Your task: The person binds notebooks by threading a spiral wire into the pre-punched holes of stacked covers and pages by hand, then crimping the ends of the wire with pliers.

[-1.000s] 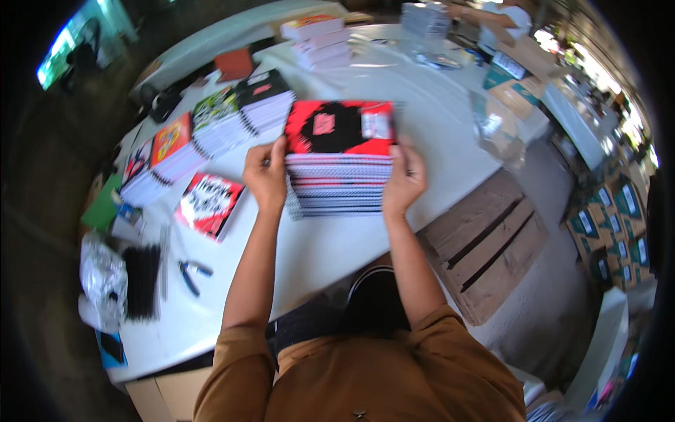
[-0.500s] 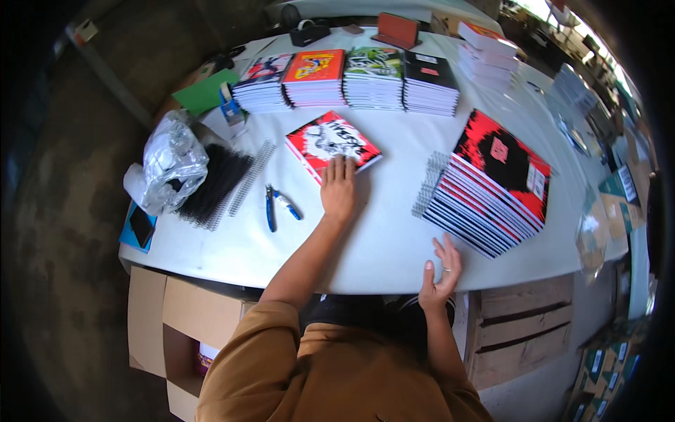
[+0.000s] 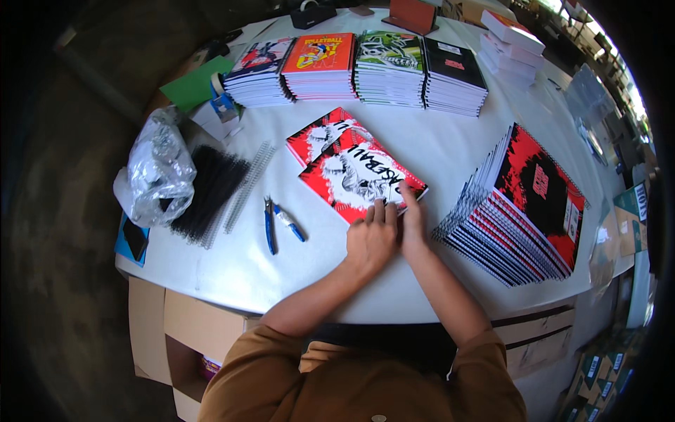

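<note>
A red, white and black notebook (image 3: 364, 178) with a drawn figure on its cover lies askew over another notebook (image 3: 318, 133) of the same design, whose far part shows beyond it. My left hand (image 3: 373, 243) is closed on the near edge, its fingertips on the cover and its thumb hidden. At the right near corner, my right hand (image 3: 413, 224) grips the same notebook, one finger stretched along the cover's edge. Left of the hands lie blue-handled pliers (image 3: 283, 224), jaws pointing away from me. To the right rises a fanned stack of spiral-bound notebooks (image 3: 538, 179), red and black on top.
Several notebook stacks (image 3: 320, 67) line the far side of the white table (image 3: 211, 271). Black spiral coils (image 3: 207, 186) lie at the left beside a clear plastic bag (image 3: 162, 165) and a blue tape dispenser (image 3: 223, 105). Below the left edge stands an open cardboard box (image 3: 200, 320).
The top notebook has come toward me and to the right, uncovering part of the one beneath. My right hand has moved from the table edge onto it. The view has shifted slightly.
</note>
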The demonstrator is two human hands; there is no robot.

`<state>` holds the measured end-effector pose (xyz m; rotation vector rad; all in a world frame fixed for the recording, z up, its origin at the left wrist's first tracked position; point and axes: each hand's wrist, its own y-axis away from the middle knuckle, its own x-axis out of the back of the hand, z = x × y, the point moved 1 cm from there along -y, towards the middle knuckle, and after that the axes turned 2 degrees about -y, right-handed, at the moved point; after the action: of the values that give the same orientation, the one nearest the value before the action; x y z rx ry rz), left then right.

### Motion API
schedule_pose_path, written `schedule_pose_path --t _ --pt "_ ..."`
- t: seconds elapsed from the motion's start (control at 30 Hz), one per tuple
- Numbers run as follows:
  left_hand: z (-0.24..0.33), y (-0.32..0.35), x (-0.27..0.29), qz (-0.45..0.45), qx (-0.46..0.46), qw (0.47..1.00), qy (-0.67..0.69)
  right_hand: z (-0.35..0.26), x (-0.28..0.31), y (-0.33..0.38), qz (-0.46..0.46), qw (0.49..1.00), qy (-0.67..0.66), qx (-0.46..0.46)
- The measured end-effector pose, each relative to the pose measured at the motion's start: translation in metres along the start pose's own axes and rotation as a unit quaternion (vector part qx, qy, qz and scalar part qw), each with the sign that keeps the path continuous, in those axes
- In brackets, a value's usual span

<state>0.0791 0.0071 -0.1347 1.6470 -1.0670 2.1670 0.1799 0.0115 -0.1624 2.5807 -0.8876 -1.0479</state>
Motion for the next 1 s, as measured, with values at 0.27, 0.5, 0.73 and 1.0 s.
schedule_pose_path --t 0.27,0.5,0.73,1.0 --pt "-0.012 -0.013 0.024 0.025 0.063 0.974 0.216 -0.003 0.010 -0.003 -0.097 0.994 -0.044 -0.004" --pt "-0.091 -0.032 0.032 0.264 0.290 0.887 0.243 -0.010 0.008 0.010 -0.232 0.971 -0.011 0.064" --pt "-0.111 -0.032 0.029 0.144 0.326 0.717 0.599 -0.016 0.000 0.017 -0.257 0.957 0.048 0.124" --pt "-0.103 -0.016 0.032 0.145 0.305 0.736 0.587 -0.017 0.007 0.035 -0.268 0.936 0.120 0.195"
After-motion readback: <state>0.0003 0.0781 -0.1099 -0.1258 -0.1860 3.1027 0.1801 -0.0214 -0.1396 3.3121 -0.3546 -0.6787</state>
